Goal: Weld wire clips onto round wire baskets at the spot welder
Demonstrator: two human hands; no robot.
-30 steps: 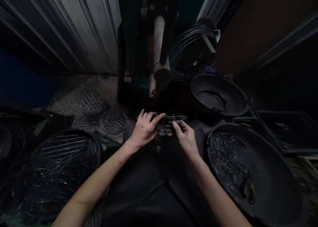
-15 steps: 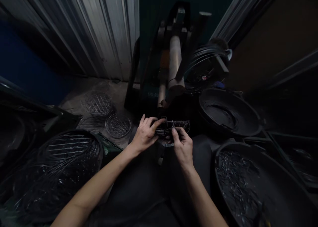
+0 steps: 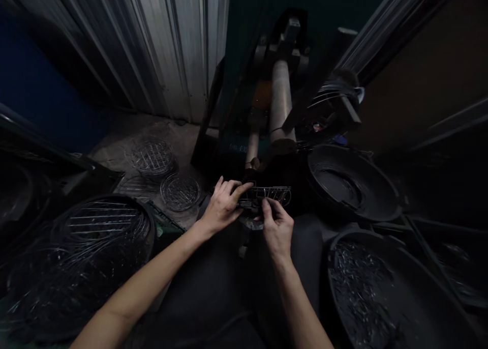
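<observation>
In the middle of the head view a small wire rack (image 3: pixel 276 192) is held level at the foot of a dark machine (image 3: pixel 251 163). My left hand (image 3: pixel 224 201) grips its left side, the fingers over the top wires. Closer to the rack's middle, my right hand (image 3: pixel 277 222) pinches with thumb and forefinger at its near edge. Whether a small loose piece is in that pinch is hidden by the fingers and the dark. The machine's thick metal cylinder (image 3: pixel 281 97) and a thinner rod (image 3: pixel 252 145) stand just beyond the rack.
Round wire grids (image 3: pixel 152 155) are stacked on the floor at left, beside a round wire piece (image 3: pixel 180 191). A black basin (image 3: pixel 148 227) at lower left holds wires. Small metal pieces (image 3: pixel 358 288) lie in a right basin (image 3: pixel 419 288); another basin (image 3: pixel 381 186) holds wire rings.
The view has tilted slightly, so the machine appears lower and further right. My right hand has shifted slightly left along the rack; my left hand keeps its grip.
</observation>
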